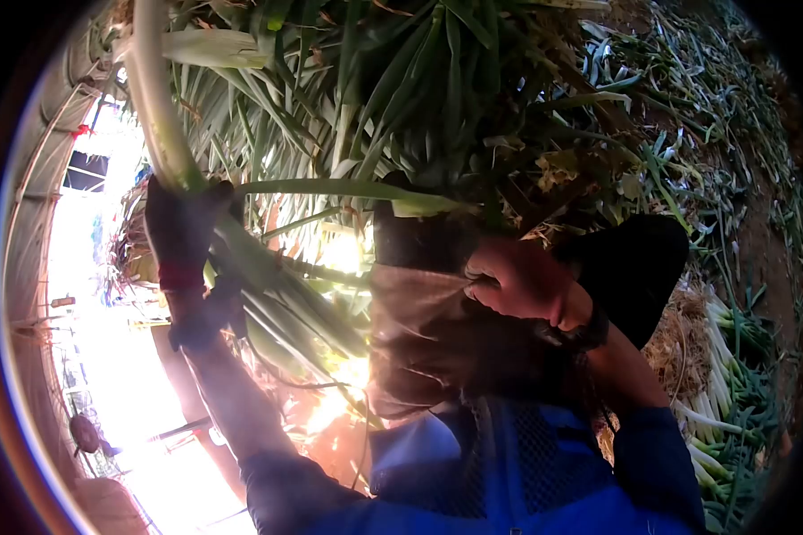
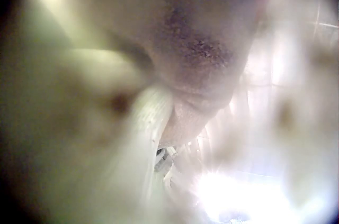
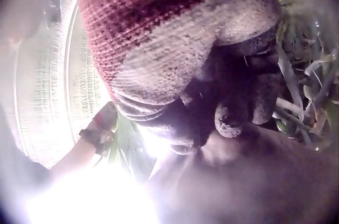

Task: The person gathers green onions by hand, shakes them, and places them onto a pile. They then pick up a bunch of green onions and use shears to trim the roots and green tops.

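In the head view my gloved left hand (image 1: 187,227) grips a large green onion (image 1: 162,111). Its thick pale stalk rises above the fist, and its green leaves (image 1: 285,294) trail below toward my lap. Close up in the left wrist view, the glove (image 2: 196,55) wraps the blurred pale stalk (image 2: 153,110). My right hand (image 1: 526,278), in a red-cuffed, soiled glove, is over my lap with curled fingers pinching the brown cloth (image 1: 419,325) there. Creases in the cloth (image 3: 238,166) run from those fingertips in the right wrist view. One long leaf (image 1: 330,187) stretches across between the hands.
A big heap of green onion leaves (image 1: 366,80) stands right in front of me. Leaf scraps (image 1: 687,116) litter the ground to the right, with white-stalked onions (image 1: 718,392) lying beside my right elbow. Bright light floods the left, by a sheeted wall (image 1: 40,196).
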### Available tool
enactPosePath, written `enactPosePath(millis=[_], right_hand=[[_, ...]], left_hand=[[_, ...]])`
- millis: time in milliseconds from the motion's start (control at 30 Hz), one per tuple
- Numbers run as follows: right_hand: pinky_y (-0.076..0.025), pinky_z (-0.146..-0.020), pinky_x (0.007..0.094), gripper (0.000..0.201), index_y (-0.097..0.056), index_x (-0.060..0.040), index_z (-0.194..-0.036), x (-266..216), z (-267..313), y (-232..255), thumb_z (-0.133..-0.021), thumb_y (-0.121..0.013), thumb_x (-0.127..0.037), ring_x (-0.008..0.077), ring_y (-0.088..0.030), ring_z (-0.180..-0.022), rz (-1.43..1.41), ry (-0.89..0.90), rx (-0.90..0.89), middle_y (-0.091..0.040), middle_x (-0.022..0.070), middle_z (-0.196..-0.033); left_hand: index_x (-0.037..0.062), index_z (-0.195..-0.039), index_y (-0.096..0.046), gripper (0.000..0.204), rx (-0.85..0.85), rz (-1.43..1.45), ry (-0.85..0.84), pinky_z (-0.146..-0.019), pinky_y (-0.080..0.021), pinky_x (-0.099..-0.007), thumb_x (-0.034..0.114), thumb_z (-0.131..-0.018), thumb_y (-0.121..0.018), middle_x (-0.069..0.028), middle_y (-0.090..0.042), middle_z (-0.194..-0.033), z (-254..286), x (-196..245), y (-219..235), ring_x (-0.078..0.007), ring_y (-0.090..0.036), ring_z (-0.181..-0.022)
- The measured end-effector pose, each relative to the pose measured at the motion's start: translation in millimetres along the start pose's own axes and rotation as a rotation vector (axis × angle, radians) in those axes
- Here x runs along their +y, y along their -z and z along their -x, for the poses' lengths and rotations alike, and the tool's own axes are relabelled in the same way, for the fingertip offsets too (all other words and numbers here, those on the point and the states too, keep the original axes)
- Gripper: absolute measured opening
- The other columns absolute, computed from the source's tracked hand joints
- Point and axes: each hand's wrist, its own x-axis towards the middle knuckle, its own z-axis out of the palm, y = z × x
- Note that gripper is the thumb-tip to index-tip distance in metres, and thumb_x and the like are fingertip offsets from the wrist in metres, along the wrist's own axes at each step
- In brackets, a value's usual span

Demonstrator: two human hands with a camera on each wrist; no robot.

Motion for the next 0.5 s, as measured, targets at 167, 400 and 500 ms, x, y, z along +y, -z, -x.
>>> enactPosePath(millis=[167,400,500], right_hand=[[-0.057,-0.079,0.0429,0.028,-0.071,-0.0053,-0.103,-16,39,14,-0.084,-0.077,-0.024,0.0344,-0.071,-0.094,0.021,0.102,0.135,-0.072,0.0129,-0.099],[-0.057,-0.069,0.0434,0.017,-0.066,-0.0078,-0.092,-46,63,66,-0.084,-0.075,-0.020,0.0355,-0.071,-0.080,0.289,0.167,0.759,-0.071,0.0127,-0.089],[-0.057,-0.069,0.0440,0.015,-0.065,-0.0074,-0.089,-37,68,107,-0.084,-0.074,-0.019,0.0362,-0.070,-0.078,0.514,0.110,0.930,-0.070,0.0142,-0.087]], left_hand=[[0.0013,-0.101,-0.063,0.042,0.011,0.039,-0.093,-0.067,-0.054,-0.0302,0.016,-0.072,-0.090,-0.0055,-0.068,-0.083,30,38,-12,-0.0145,-0.065,-0.072],[0.0003,-0.106,-0.062,0.043,-0.076,0.123,-0.216,-0.070,-0.056,-0.0314,0.015,-0.074,-0.087,-0.0049,-0.069,-0.087,31,78,-41,-0.0146,-0.066,-0.074],[-0.0001,-0.107,-0.062,0.046,-0.076,0.154,-0.264,-0.067,-0.056,-0.0312,0.015,-0.072,-0.088,-0.0045,-0.068,-0.086,32,103,-62,-0.0142,-0.066,-0.073]])
